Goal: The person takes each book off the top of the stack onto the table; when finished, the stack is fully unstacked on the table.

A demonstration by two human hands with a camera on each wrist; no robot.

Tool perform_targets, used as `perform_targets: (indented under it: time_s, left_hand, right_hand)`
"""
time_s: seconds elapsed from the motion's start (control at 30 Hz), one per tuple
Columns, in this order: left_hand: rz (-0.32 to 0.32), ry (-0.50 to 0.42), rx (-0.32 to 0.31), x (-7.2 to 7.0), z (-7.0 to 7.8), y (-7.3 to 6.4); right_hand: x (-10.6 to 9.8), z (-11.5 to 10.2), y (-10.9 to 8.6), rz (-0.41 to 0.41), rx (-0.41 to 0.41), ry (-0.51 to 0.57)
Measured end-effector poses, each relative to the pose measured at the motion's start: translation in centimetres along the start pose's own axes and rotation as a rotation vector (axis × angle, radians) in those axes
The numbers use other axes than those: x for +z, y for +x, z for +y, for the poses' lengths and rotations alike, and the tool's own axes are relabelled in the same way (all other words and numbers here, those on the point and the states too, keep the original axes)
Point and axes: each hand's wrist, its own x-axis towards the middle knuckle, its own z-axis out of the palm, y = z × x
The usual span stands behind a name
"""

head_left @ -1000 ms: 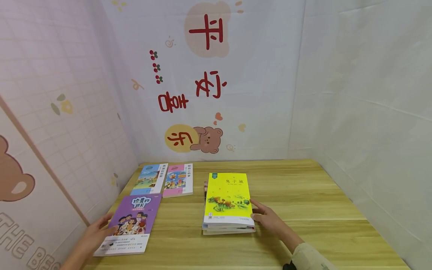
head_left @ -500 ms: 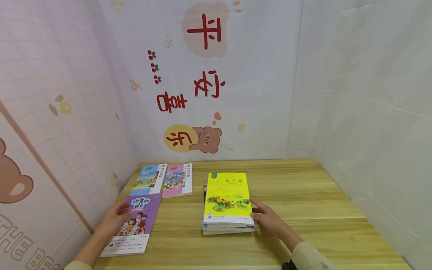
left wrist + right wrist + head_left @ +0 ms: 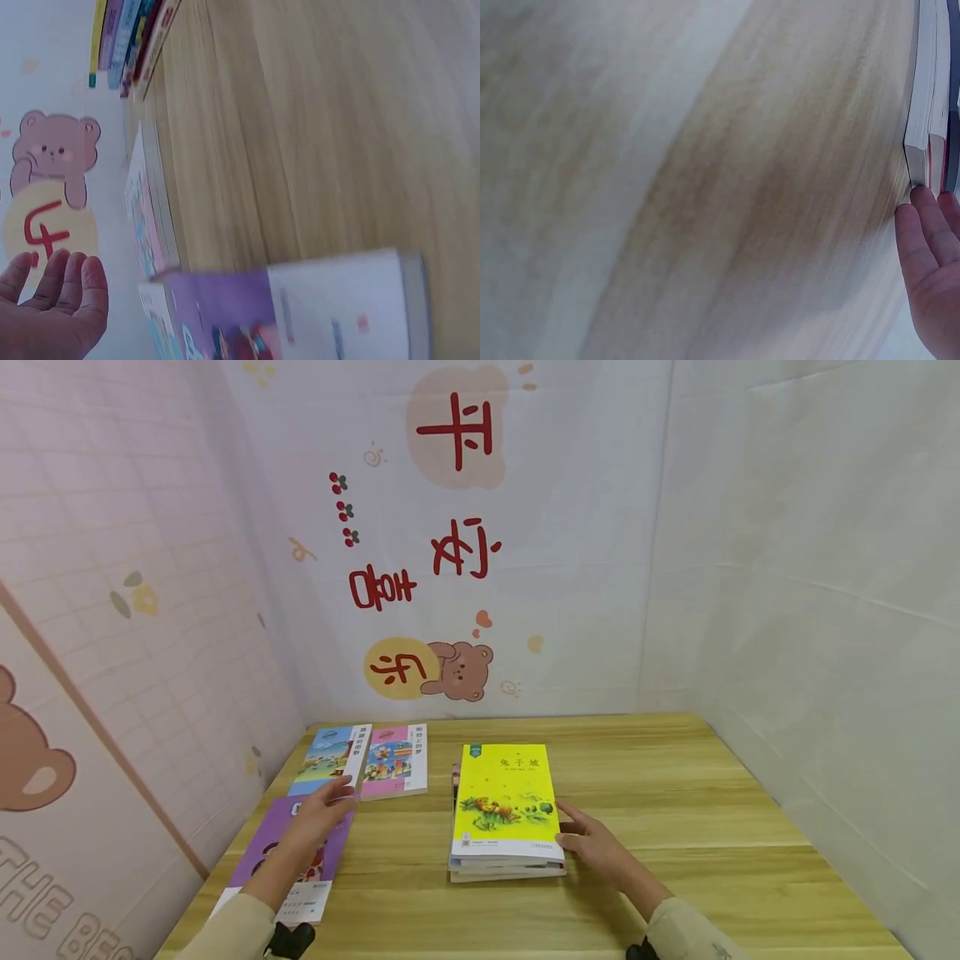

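Note:
My left hand [image 3: 318, 818] hovers over the purple book [image 3: 262, 839] at the left, covering part of its cover. Its fingers reach forward and right, near the lower edges of a blue book [image 3: 326, 760] and a pink book [image 3: 393, 760]. In the left wrist view that hand [image 3: 60, 311] has loosely bent fingers and holds nothing. A stack of several books topped by a yellow book [image 3: 506, 802] lies mid-table. My right hand [image 3: 592, 843] rests at the stack's right side, and in the right wrist view its relaxed fingertips [image 3: 919, 196] meet the page edges.
The wooden table [image 3: 660, 777] stretches under all the books. A white printed cloth [image 3: 570, 552] hangs behind it, with more cloth along the left and right sides. The blue and pink books lie side by side beyond the purple one.
My left hand has moved from the purple book's left edge up and to the right, across its cover toward the blue and pink books. The right hand and the stack have stayed put.

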Motion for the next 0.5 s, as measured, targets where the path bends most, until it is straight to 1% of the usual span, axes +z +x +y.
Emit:
perform_targets:
  time_s: [0.03,0.17,0.2,0.37,0.5]
  left_hand:
    - [-0.002,-0.019,-0.001,0.6,0.3,0.2]
    - [-0.01,-0.041,0.002,3.0,1.1,0.7]
    - [-0.017,-0.044,0.012,3.6,1.3,0.8]
    - [-0.044,-0.04,0.046,6.2,1.6,1.0]
    - [-0.025,-0.038,0.048,8.2,1.6,1.2]
  right_hand:
    - [0.0,0.0,0.0,0.002,-0.001,-0.003]
    - [-0.1,0.0,-0.1,0.001,-0.005,-0.001]
    - [-0.1,0.0,-0.1,0.002,-0.004,0.002]
    - [0.0,0.1,-0.2,0.004,0.005,0.019]
    - [0.0,0.1,-0.1,0.006,0.013,0.021]
